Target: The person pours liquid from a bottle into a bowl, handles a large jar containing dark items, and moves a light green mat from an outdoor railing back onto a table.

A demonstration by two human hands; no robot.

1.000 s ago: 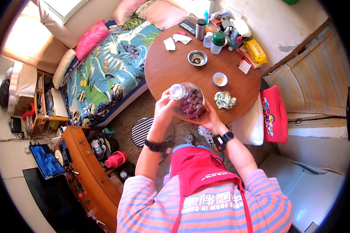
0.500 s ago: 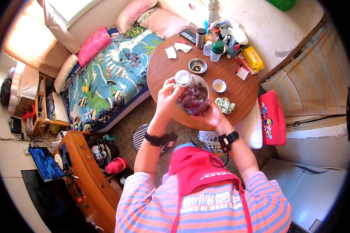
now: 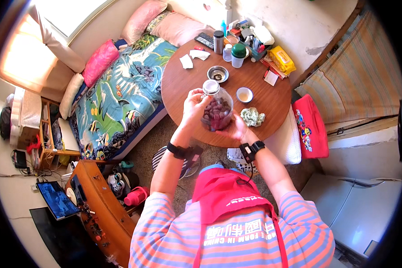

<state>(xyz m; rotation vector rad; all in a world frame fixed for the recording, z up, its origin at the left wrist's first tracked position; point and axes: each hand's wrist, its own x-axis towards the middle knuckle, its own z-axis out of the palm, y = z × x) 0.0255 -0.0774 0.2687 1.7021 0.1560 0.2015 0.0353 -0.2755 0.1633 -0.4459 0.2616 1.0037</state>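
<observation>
Over the near edge of the round wooden table (image 3: 178, 87) I hold a clear jar (image 3: 218, 108) partly filled with dark red, round fruit, whose exact kind I cannot make out. Its pale round lid (image 3: 211, 86) is on top. My left hand (image 3: 194, 106) is closed on the jar's upper left side, fingers near the lid. From below and the right, my right hand (image 3: 235, 130) cups the base. A crumpled green-and-white cloth (image 3: 253, 117) lies right of the jar. Behind stand a small white bowl (image 3: 244, 95) with pale contents and a metal bowl (image 3: 218, 74) with dark bits.
A grey tumbler (image 3: 218, 42), a green-lidded cup (image 3: 238, 55), a remote control (image 3: 204, 40) and a yellow packet (image 3: 281, 60) crowd the table's far side. Beyond the left edge is a bed (image 3: 120, 89). A red cloth (image 3: 311, 127) hangs at the right.
The jar has tipped more upright in my hands, and the fruit sits lower in it. Both hands still hold it. The whole view has shifted slightly.
</observation>
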